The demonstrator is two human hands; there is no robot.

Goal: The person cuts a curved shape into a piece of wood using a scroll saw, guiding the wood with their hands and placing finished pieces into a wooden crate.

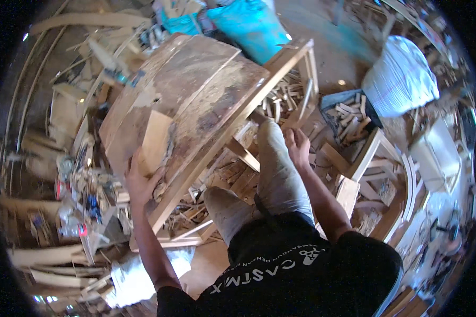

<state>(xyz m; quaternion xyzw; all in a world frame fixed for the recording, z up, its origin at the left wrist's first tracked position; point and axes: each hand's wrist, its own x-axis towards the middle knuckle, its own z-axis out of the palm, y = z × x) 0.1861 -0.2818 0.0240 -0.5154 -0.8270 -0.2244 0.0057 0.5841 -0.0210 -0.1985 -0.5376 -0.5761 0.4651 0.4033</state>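
A worn wooden workbench (pixel 195 74), stained and dusty, stands in front of me and to the left. A pale flat wooden board (pixel 156 138) lies tilted on its near left part. At the board's lower end, my left hand (pixel 139 182) is open, thumb and fingers spread; it touches the board or the bench top beside it. My right hand (pixel 298 148) is beside my right knee, above loose wood pieces. Its fingers are slightly bent and a little apart, with nothing visible in them.
A dark crate (pixel 349 98) of wood offcuts stands right of the bench, near a white sack (pixel 402 76). Turquoise sacks (pixel 248 26) sit behind the bench. Wooden frames (pixel 367 153) lie to my right. Wood scraps and curved pieces (pixel 47 256) cover the left side.
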